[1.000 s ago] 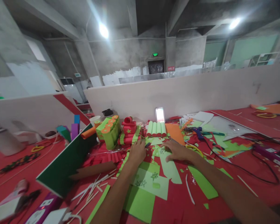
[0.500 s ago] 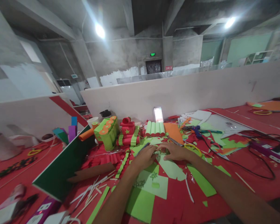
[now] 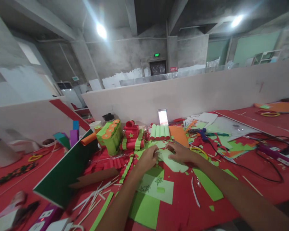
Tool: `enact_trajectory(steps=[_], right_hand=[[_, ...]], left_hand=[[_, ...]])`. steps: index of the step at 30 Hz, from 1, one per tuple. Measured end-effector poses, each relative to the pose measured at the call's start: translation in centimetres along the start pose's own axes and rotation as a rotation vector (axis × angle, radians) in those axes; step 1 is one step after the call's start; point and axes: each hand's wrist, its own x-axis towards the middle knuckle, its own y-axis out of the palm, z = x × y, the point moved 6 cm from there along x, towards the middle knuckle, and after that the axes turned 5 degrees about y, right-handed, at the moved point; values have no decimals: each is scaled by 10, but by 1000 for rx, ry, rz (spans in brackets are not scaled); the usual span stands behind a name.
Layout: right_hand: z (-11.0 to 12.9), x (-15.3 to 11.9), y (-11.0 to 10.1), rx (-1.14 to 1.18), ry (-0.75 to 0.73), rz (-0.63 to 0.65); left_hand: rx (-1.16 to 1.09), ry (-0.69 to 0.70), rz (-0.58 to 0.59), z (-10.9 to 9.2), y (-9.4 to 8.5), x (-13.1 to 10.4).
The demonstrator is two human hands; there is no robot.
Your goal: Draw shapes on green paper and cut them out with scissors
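Between my hands is a piece of pale green paper [image 3: 177, 165] with an uneven lower edge. My left hand [image 3: 148, 158] has its fingers pinched together at the paper's left edge. From the other side my right hand [image 3: 183, 154] curls its fingers, thumb lying over the paper's upper part; its exact grip is partly hidden. Below them lies a light green sheet [image 3: 167, 192] with star shapes drawn on it, and a small green scrap [image 3: 160, 190] rests on top. A bright green sheet [image 3: 145, 210] lies nearer to me.
Behind my hands stand pale green rolls [image 3: 160, 132], red rolls with green bands [image 3: 132, 145] and a green-and-orange roll bundle [image 3: 112, 138]. Yellow-handled scissors [image 3: 202, 152], a glue gun [image 3: 202, 134] and its black cable lie right. A dark green board [image 3: 62, 173] leans left, near white sticks [image 3: 93, 195].
My hands have drawn slightly apart, the left hand's fingers now more upright. The pale green paper has shifted up and left, its lower edge lifting. The things around have stayed put.
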Motion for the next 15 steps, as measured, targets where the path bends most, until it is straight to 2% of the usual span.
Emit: enact_trajectory(steps=[3, 10, 15], right_hand=[[-4, 1, -7, 38, 32, -65], [-11, 6, -21, 36, 71, -144], [-28, 2, -50, -164, 200, -301]], left_hand=[[-24, -45, -6, 4, -2, 0], [-64, -42, 72, 7, 6, -1], [-77, -157, 15, 24, 7, 0]])
